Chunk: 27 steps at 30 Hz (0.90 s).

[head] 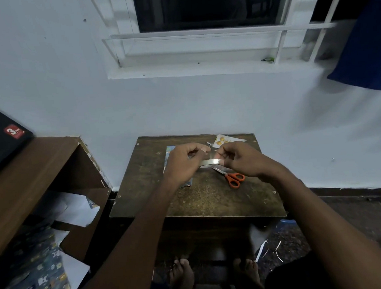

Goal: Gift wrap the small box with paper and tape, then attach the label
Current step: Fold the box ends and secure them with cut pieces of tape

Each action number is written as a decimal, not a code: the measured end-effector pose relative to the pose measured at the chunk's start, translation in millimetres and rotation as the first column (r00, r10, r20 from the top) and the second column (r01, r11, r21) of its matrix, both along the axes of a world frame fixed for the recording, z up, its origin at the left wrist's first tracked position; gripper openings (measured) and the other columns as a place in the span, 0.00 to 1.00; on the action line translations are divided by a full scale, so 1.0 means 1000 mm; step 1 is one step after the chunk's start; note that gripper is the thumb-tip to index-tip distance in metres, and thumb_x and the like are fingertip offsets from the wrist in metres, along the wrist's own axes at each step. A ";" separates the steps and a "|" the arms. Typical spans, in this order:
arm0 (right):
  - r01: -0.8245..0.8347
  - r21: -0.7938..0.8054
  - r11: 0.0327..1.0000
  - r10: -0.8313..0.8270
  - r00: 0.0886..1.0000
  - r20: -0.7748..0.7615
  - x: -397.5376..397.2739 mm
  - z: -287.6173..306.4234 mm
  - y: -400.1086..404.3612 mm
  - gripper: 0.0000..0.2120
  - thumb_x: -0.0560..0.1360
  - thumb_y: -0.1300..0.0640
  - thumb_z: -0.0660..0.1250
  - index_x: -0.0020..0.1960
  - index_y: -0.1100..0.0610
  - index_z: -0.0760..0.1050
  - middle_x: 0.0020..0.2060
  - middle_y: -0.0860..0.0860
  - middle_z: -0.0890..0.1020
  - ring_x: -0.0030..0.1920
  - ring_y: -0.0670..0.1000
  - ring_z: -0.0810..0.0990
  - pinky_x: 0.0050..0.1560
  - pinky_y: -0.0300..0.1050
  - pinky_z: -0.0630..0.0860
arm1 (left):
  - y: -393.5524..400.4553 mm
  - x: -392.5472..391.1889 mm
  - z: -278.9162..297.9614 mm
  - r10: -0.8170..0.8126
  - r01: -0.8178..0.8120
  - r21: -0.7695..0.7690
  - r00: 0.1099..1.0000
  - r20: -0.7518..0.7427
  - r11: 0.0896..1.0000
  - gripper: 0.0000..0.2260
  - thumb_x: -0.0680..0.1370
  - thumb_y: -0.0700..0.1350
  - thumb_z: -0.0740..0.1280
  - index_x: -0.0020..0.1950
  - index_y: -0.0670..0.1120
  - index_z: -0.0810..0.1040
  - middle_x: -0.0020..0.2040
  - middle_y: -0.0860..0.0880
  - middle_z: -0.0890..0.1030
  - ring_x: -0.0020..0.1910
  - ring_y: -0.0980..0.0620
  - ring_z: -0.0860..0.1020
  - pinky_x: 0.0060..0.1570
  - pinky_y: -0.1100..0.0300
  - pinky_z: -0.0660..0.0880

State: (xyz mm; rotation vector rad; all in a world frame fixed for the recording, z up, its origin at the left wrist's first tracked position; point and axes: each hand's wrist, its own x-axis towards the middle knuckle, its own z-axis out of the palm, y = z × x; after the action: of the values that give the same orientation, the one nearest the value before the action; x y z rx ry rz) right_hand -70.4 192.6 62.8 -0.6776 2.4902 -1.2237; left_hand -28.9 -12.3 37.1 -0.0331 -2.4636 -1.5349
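Note:
Both my hands are raised over a small brown table (pixel 211 199). Between them is a roll of clear tape (pixel 210 162): my right hand (pixel 238 159) grips its right side, and my left hand (pixel 184 160) pinches at its upper edge near the free end. Under my left hand lies the small box in blue patterned wrapping paper (pixel 168 153), mostly hidden, with a corner showing at the wrist. A small white label with yellow shapes (pixel 224 139) lies at the table's far edge.
Orange-handled scissors (pixel 231 177) lie on the table to the right of the box. A wooden shelf (pixel 40 168) at the left holds spare blue patterned paper (pixel 36 268) and white sheets. A white wall and window stand behind the table. My bare feet are below it.

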 end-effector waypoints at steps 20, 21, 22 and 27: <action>-0.003 0.163 0.987 0.058 0.942 -0.330 0.002 -0.007 -0.019 0.18 0.79 0.59 0.73 0.35 0.46 0.71 0.29 0.44 0.73 0.31 0.42 0.70 0.34 0.35 0.63 | 0.006 -0.001 -0.005 0.054 -0.038 0.115 0.988 -0.141 0.993 0.06 0.77 0.41 0.77 0.44 0.52 0.88 0.48 0.54 0.87 0.48 0.58 0.84 0.48 0.63 0.78; -0.003 0.194 0.981 0.071 0.935 -0.346 0.003 -0.007 -0.021 0.21 0.80 0.60 0.71 0.34 0.44 0.67 0.29 0.43 0.71 0.31 0.42 0.69 0.33 0.36 0.62 | 0.006 -0.002 -0.005 0.074 -0.056 0.124 0.986 -0.149 0.991 0.09 0.77 0.40 0.77 0.43 0.54 0.87 0.48 0.55 0.87 0.48 0.58 0.84 0.49 0.63 0.78; -0.007 0.218 0.976 0.086 0.931 -0.356 0.004 -0.007 -0.023 0.23 0.80 0.60 0.70 0.34 0.44 0.64 0.29 0.43 0.70 0.32 0.41 0.68 0.33 0.38 0.61 | 0.006 -0.003 -0.004 0.098 -0.075 0.145 0.983 -0.155 0.987 0.10 0.78 0.40 0.76 0.42 0.56 0.87 0.48 0.55 0.87 0.49 0.57 0.84 0.50 0.62 0.79; 0.000 0.247 0.969 0.071 0.957 -0.280 0.005 -0.014 -0.022 0.22 0.81 0.65 0.64 0.33 0.47 0.65 0.31 0.43 0.73 0.33 0.42 0.70 0.35 0.40 0.62 | 0.002 0.000 0.005 0.100 -0.070 0.181 0.982 -0.162 0.981 0.09 0.79 0.40 0.75 0.45 0.54 0.86 0.43 0.60 0.87 0.45 0.63 0.83 0.48 0.67 0.78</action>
State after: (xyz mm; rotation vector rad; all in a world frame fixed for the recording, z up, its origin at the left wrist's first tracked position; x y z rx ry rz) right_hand -65.6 171.1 48.8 -0.8827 2.7869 -0.8314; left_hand -28.9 -10.6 42.5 -0.0265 -2.1641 -1.6316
